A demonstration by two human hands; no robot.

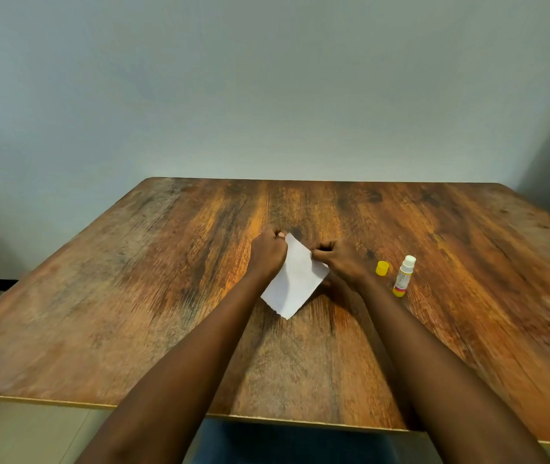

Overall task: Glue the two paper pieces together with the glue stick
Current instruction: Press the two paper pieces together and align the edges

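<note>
A pale wall (267, 78) rises behind a wooden table (133, 313) with dark, streaked grain. Both bare forearms reach from the near edge toward the middle of the tabletop.

A white paper (295, 283) lies there between the two hands, turned like a diamond, its near corner pointing back at the person. Only one sheet face shows; whether a second piece lies under it cannot be told.

The left hand (267, 252) has its fingers curled and pinches the paper at its far corner and left edge. The right hand (340, 262), also curled, pinches the right edge, where a shadow falls on the table beneath the sheet.

The glue stick (403, 276) stands upright on its yellow base to the right of the right hand, uncapped, white tip up, apart from the paper. Its yellow cap (382, 268) sits on the table just beside it, between the stick and the right hand.
</note>
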